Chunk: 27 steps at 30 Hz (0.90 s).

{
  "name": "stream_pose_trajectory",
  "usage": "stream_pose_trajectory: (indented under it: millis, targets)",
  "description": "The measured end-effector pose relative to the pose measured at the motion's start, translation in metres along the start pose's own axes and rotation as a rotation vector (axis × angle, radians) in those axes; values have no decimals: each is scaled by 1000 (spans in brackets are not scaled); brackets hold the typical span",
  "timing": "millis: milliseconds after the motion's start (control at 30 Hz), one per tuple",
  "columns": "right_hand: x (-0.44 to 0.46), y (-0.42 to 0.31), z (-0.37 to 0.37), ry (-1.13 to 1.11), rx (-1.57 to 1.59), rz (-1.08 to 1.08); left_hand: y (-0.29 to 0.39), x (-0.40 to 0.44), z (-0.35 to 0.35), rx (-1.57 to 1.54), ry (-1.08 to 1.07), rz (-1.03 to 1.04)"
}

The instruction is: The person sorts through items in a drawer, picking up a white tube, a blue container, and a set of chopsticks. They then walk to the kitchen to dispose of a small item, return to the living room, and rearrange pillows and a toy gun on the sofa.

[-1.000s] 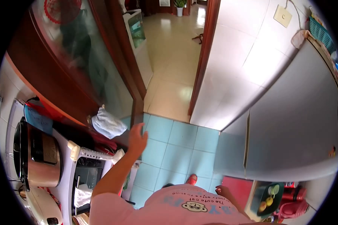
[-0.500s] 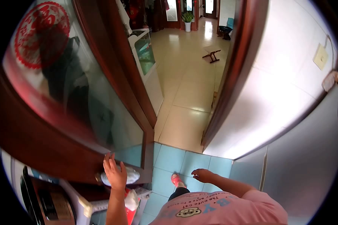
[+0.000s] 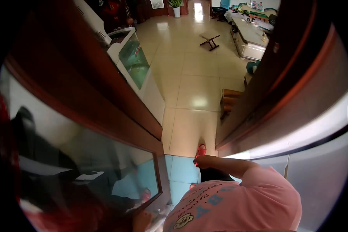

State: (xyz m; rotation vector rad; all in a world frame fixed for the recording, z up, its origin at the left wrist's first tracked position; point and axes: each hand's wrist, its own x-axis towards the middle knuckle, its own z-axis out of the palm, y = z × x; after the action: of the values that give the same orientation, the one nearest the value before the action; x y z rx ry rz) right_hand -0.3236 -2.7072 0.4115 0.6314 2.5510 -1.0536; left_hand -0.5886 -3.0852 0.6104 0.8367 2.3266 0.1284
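Note:
My left hand (image 3: 142, 221) is low at the bottom edge, against the lower part of a brown wooden door with a glass pane (image 3: 116, 166). Its fingers are dim and smeared, so their grip cannot be made out. Whitish crumpled plastic (image 3: 160, 217) shows just beside it. My right hand (image 3: 203, 161) hangs in front of my body over the doorway floor, fingers loosely bent, with nothing visible in it. Beyond it a foot in a red sandal (image 3: 201, 149) steps at the line where blue tiles (image 3: 181, 166) meet beige tiles (image 3: 191, 127).
The door frame (image 3: 274, 85) rises on the right. Past the doorway stand a fish tank (image 3: 134, 62) on a white cabinet, a small folding stool (image 3: 210, 41), a wooden stool (image 3: 230, 101), a long table (image 3: 251, 33) and a potted plant (image 3: 176, 7).
I have moved forward into the doorway, and more of the room shows. My left hand has dropped lower in view beside the door. My right hand is now over the front foot.

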Motion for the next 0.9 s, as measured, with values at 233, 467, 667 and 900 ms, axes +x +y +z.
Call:
stream_pose_trajectory:
  millis: [233, 467, 667, 900]
  targets:
    - [129, 121, -171, 15, -80, 46, 74, 82, 19, -183, -19, -215]
    - [189, 230, -305, -46, -121, 205, 223, 265, -37, -299, 98, 5]
    - [192, 288, -349, -27, 4, 330, 414, 472, -94, -335, -28, 316]
    - [126, 320, -390, 439, 349, 577, 668, 616, -143, 34, -439, 766]
